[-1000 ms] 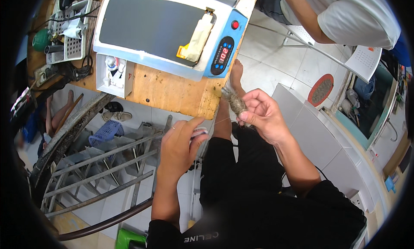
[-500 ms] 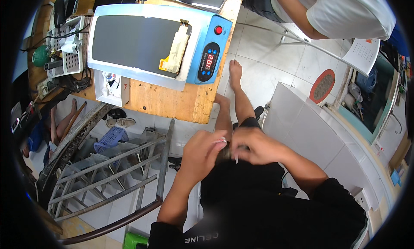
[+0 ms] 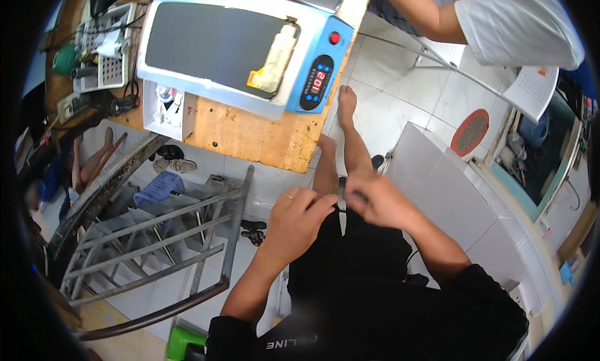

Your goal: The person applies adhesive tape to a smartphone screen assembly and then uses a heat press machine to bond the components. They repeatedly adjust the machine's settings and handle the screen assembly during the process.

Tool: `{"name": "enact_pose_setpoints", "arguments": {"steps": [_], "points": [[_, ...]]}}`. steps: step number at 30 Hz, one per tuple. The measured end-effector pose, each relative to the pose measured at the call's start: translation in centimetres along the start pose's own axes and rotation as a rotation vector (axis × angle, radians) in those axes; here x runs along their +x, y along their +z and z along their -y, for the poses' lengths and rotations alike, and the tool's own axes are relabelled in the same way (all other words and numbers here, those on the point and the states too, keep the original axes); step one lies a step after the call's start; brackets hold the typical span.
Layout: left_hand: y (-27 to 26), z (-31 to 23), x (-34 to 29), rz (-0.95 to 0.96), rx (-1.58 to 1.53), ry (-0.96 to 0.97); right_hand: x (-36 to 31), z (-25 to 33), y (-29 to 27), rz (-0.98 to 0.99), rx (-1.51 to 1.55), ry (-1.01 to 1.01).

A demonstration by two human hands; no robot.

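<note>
left bare hand [image 3: 296, 225] half-curled, right bare hand [image 3: 377, 200] curled, blurred | grips: cannot tell | step: seemingly handwork above black cloth shorts [image 3: 359, 252] | next: likely calls for steadiness

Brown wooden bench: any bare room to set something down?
On the brown wooden bench, bare wood lies right of the white open box, along the near side of the blue-and-white machine. Left end is crowded: white perforated plastic basket, black cables.

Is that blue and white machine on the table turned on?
On, it seems: the machine has a small dark display on its blue side, and red digits are glowing there.
</note>
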State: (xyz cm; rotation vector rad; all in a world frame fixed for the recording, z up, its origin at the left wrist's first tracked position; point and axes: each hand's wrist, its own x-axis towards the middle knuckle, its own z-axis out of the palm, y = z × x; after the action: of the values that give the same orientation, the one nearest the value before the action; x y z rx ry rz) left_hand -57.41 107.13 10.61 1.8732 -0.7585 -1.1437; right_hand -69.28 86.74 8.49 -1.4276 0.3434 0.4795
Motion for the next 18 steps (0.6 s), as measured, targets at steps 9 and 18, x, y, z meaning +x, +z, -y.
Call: {"name": "enact_pose_setpoints", "arguments": {"steps": [9, 18], "points": [[0.7, 1.3, -0.6, -0.076, 0.013, -0.003, 0.3, 1.8, -0.5, 0.169, -0.29, 0.041], [-1.2, -0.2, 0.5, -0.134, 0.281, 0.176, 1.1, 2.1, -1.0, 0.119, -0.177, -0.091]]}}
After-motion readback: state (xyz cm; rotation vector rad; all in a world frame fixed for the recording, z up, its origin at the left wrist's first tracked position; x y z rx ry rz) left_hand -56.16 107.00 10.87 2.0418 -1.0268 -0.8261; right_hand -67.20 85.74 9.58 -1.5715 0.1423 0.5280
